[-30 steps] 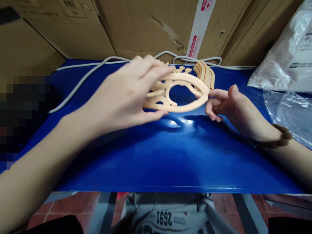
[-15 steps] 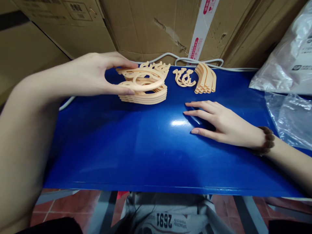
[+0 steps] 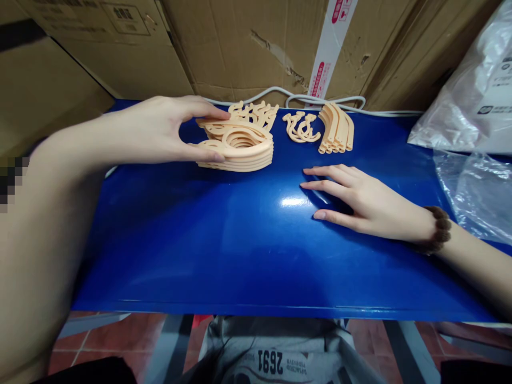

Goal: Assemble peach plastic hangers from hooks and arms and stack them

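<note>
At the back of the blue table, several flat peach plastic pieces with oval openings form a stack. My left hand grips the left end of the top piece, thumb on the near edge and fingers on the far one. Small wavy peach pieces lie just behind the stack. To the right are peach hooks and a bundle of curved peach bars. My right hand rests on the table in front of the bars, fingers spread, holding nothing.
Large cardboard boxes stand along the back. A white cable runs along the table's rear edge. On the right lies a clear plastic bag with printed labels. Below the front edge, grey cloth covers my lap.
My left hand has lowered slightly, and the top piece, raised and tilted before, now sits level on the stack. My right hand has stayed in place.
</note>
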A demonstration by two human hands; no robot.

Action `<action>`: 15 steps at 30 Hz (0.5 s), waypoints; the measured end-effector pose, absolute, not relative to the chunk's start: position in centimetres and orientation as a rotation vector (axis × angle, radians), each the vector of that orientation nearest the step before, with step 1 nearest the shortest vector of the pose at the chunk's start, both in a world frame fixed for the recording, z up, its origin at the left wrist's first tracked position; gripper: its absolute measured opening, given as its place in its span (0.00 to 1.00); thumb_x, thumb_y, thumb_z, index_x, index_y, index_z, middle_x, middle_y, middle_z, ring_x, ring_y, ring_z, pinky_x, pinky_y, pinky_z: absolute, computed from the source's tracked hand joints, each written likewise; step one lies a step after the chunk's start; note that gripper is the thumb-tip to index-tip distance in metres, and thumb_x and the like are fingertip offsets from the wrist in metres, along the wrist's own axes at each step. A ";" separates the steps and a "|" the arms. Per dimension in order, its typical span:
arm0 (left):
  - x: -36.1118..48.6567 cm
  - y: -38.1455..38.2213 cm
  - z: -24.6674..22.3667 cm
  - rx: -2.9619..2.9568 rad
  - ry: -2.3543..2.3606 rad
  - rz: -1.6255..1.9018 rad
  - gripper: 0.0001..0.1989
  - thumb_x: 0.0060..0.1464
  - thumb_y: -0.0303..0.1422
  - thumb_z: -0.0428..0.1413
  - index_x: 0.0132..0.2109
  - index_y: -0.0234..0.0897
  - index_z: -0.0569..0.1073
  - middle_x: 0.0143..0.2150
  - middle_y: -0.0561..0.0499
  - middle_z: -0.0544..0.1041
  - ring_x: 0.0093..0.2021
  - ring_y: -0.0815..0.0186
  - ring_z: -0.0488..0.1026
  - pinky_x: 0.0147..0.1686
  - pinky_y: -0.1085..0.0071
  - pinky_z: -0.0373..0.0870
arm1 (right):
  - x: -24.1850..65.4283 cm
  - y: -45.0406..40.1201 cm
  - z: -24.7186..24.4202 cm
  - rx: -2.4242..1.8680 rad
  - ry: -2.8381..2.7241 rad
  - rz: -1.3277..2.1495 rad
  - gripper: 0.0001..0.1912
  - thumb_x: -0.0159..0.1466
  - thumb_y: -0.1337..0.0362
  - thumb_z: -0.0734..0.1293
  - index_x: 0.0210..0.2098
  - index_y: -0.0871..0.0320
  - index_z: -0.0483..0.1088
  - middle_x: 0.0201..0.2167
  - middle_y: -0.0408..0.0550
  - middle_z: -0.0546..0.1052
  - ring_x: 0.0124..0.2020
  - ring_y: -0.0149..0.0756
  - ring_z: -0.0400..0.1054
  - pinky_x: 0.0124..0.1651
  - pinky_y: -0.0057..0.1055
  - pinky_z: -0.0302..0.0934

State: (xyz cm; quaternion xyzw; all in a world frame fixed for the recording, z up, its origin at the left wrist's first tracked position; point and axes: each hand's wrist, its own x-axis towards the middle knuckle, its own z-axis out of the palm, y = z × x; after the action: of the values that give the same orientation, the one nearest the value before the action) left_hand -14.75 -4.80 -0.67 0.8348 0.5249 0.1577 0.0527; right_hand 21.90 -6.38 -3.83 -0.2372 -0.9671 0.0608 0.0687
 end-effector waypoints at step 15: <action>-14.5 -4.7 -0.8 2.525 1.591 0.450 0.42 0.48 0.62 0.57 0.63 0.42 0.70 0.60 0.48 0.74 0.55 0.52 0.72 0.59 0.48 0.66 | 22.0 -6.4 -3.9 -0.709 -2.913 0.164 0.27 0.70 0.49 0.60 0.63 0.56 0.65 0.65 0.58 0.65 0.62 0.50 0.62 0.61 0.50 0.59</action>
State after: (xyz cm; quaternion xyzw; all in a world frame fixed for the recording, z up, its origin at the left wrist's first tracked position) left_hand -14.53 -4.66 -0.81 0.8349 0.5262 0.1489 0.0618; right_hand 21.98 -6.35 -3.94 -0.2354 -0.9679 0.0543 0.0693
